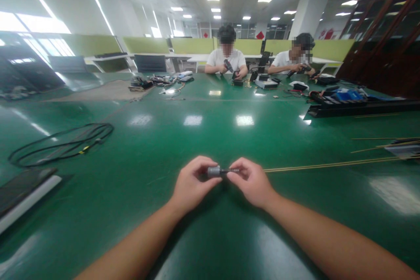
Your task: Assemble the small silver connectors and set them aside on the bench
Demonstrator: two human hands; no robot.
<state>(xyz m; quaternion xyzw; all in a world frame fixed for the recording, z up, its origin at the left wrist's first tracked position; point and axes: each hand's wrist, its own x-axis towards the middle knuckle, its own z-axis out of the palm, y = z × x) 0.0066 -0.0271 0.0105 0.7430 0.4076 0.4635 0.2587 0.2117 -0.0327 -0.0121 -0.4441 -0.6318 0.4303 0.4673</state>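
The glossy green bench [164,140] stretches ahead of you, with 2 thin, straight, gold-coloured rods [305,167] lying to the right. Your left hand [194,182] grips a short grey metallic-looking cylinder [214,171]; your right hand [252,182] pinches a slender dark ridged shaft [226,171]. Already the 2 parts line up end to end, held between your hands near the bench's middle. Whether they are firmly joined, and what is left, you cannot tell here. The cylinder looks smooth and dull, the shaft much narrower.
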